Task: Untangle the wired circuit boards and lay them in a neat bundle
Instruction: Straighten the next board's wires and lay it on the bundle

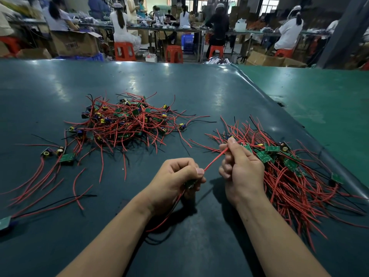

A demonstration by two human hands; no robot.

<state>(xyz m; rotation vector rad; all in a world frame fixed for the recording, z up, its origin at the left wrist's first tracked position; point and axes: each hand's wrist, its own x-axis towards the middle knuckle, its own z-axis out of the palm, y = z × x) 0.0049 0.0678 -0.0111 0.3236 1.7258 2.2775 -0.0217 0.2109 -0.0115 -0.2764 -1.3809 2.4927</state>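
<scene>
A tangled heap of small green circuit boards with red and black wires [127, 121] lies at the table's middle. To the right spreads a flatter bundle of boards and wires [287, 172]. My left hand [177, 180] grips a small green board [190, 183], its wires trailing below the wrist. A red wire [214, 159] runs taut from that hand up to my right hand [240, 166], which pinches it between thumb and fingers, close to the right bundle.
A few loose boards with long red wires [58, 156] lie at the left. One more board [5, 222] sits at the left edge. The dark green table mat [179, 80] ends at the right beside a lighter green surface [319, 92]. Seated workers fill the background.
</scene>
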